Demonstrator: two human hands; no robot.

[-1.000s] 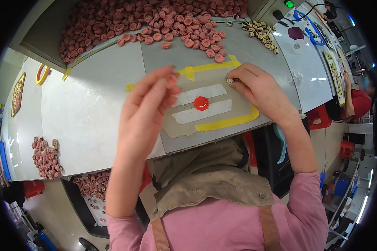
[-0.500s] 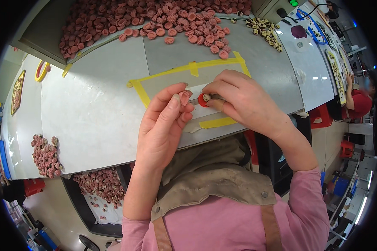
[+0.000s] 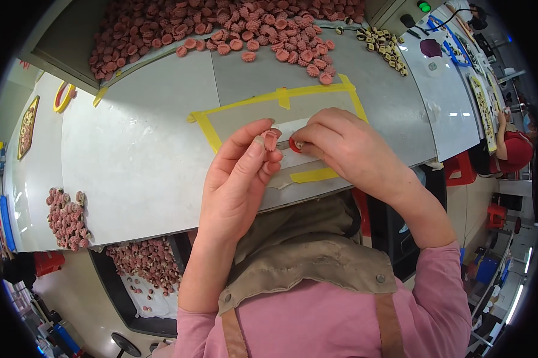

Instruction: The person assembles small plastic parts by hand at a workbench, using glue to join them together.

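Observation:
My left hand (image 3: 245, 161) pinches a pink ridged cup-shaped piece (image 3: 270, 141) between thumb and fingertips, its hollow side in sight. Just to its right, my right hand (image 3: 340, 143) is closed at a small red ring-shaped holder (image 3: 294, 145) on the table. Between its thumb and fingers sits a small round cream-and-dark piece (image 3: 299, 145), mostly covered by the fingertips. Both hands are over a work area framed by yellow tape (image 3: 239, 108), where a white strip (image 3: 293, 127) lies.
A big heap of pink ridged pieces (image 3: 239, 27) fills the back, with small cream-and-dark pieces (image 3: 383, 45) to its right. Pink assembled pieces (image 3: 68, 219) lie at the left edge; more fill a black tray (image 3: 143, 262) below. A person in red (image 3: 515, 148) works far right.
The view has shifted slightly. My right fingers have closed further over the small cream-and-dark piece at the red holder, hiding more of it. The left hand keeps its pink piece.

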